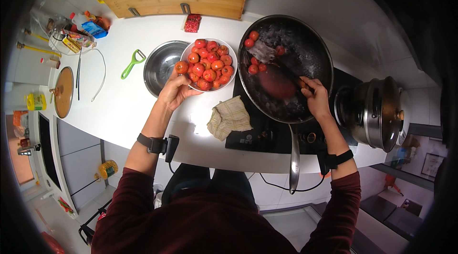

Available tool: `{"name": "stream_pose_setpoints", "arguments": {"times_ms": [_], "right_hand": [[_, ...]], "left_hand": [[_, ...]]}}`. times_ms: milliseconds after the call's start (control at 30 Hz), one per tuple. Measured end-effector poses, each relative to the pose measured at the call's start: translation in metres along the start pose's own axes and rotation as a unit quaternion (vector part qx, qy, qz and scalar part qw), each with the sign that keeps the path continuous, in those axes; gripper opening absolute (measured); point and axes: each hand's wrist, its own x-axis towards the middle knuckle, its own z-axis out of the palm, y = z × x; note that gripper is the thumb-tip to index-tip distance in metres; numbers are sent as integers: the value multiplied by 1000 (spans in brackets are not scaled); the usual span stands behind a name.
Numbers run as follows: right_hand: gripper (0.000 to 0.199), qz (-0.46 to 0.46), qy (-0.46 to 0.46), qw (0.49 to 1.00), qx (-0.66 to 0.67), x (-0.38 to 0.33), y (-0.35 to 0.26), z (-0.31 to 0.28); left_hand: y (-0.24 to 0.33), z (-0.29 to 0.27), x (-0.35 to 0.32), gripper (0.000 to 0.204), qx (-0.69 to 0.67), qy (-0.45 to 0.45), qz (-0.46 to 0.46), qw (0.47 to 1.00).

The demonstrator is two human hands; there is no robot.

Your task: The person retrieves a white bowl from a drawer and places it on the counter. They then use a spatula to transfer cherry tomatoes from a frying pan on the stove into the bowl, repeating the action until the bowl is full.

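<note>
My left hand grips the near-left edge of a white bowl, thumb at the rim. Glossy round red fruits, which look like hawthorns or small tomatoes, are heaped in it. The bowl partly overlaps a steel mixing bowl. To the right, a large dark wok holds bubbling liquid, with several of the same fruits near its left side. Over the wok, my right hand is closed on the brown handle of a ladle-like utensil, whose dark reddish, rounded head is blurred by motion.
The wok sits on a black cooktop, its handle jutting toward me. A checked cloth lies beside it. A lidded pot stands at right. A green peeler and a red packet lie on the counter.
</note>
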Motion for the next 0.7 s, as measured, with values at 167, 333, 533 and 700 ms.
{"name": "stream_pose_setpoints", "arguments": {"times_ms": [167, 333, 533, 700], "right_hand": [[43, -17, -4, 1000, 17, -2, 2, 1], [43, -38, 8, 999, 19, -4, 5, 0], [42, -38, 26, 999, 17, -9, 6, -1], [41, -55, 41, 998, 3, -14, 2, -5]], "left_hand": [[1, 0, 0, 76, 4, -1, -3, 1000], [1, 0, 1, 75, 0, -8, -1, 1000], [1, -2, 4, 75, 5, -11, -8, 1000], [1, 1, 4, 75, 14, -17, -6, 1000]]}}
